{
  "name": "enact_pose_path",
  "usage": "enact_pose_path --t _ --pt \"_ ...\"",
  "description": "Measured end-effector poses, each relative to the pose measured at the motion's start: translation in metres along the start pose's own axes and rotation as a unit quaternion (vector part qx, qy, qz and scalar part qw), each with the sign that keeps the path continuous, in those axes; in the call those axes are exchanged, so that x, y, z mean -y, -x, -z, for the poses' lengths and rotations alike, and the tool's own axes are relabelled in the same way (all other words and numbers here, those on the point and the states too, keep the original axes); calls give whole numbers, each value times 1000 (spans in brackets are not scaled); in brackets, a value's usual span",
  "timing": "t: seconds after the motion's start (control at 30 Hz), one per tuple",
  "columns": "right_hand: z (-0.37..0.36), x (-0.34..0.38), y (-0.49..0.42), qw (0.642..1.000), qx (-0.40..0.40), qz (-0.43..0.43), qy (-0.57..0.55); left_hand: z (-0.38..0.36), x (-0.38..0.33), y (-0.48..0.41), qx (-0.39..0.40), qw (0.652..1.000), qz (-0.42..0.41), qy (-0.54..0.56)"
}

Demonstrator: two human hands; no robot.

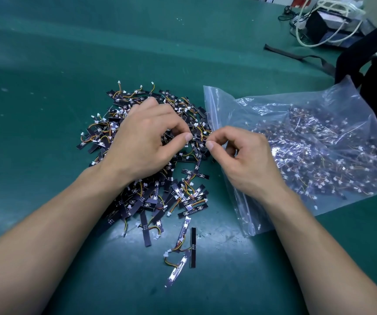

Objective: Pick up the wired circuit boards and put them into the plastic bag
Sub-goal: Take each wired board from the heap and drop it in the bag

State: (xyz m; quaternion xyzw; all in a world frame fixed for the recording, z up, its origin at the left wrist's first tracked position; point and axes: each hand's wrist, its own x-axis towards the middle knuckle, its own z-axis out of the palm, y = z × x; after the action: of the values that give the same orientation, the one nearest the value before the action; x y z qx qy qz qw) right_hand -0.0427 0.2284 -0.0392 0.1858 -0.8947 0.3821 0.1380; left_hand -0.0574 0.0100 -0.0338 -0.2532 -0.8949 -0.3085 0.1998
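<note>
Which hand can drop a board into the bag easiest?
Right. The right hand sits at the mouth of the bag; the left hand is over the boards, farther from it.

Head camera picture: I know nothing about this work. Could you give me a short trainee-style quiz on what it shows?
1. True or false: the bag already holds some boards.
2. Pick one: the loose boards are heaped (A) left of the bag, (B) right of the bag, (C) in a cardboard box.
3. Short answer: which hand reaches over the bag's edge?

Key: 1 true. 2 A. 3 the right hand.
</note>
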Motion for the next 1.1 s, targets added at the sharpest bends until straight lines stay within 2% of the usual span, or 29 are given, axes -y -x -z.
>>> enact_pose_path --t 0.33,1.1 --pt "-1 3 0 1000 -3 5 -13 -2 1 0 19 999 -46 -1" --pt "-3 1 0 999 -19 21 -22 -5 0 0 12 998 -64 16"
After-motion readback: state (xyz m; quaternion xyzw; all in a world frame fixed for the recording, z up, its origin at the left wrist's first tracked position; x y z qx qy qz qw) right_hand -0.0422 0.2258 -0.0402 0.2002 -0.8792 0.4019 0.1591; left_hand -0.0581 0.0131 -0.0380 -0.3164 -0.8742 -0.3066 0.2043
